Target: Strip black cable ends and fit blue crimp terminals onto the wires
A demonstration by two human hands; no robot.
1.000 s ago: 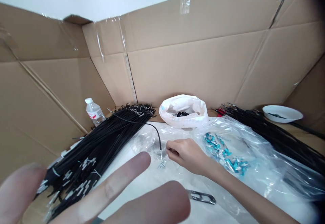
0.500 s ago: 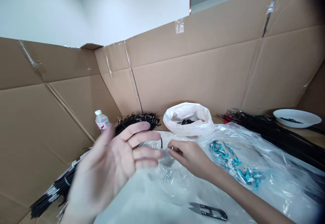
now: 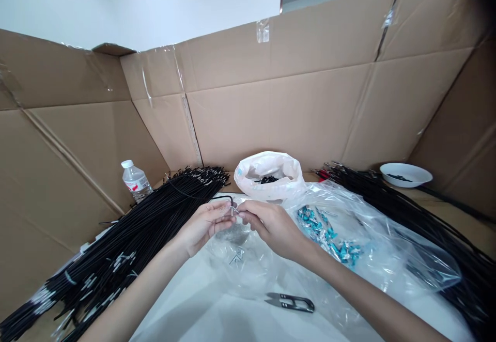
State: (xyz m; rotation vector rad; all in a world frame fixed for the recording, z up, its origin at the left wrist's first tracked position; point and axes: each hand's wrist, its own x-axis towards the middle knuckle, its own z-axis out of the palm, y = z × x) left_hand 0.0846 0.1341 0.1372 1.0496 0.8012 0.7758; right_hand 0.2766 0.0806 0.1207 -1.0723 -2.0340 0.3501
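My left hand (image 3: 207,226) is closed in a pinch close to the end of a thin black cable (image 3: 220,197), which arcs over from the bundle at left. Pale, thin wire ends (image 3: 234,210) stick out between the fingertips of both hands. My right hand (image 3: 273,226) pinches one of these wire ends from the right; its curled fingers partly hide the grip. Beneath the hands lies clear plastic film (image 3: 242,275). Thread snips (image 3: 290,302) rest on the white surface nearer to me.
A large bundle of black cables (image 3: 155,213) spreads along the left, by a water bottle (image 3: 136,181). Behind the hands stands a white bag (image 3: 267,192) with black pieces inside. Teal connectors (image 3: 329,233) lie in plastic at right, near more black cables (image 3: 372,192) and a white bowl (image 3: 406,179).
My left hand, open and raised before, has come down to the cable end and closed there, meeting my right hand. The view has shifted somewhat to the right.
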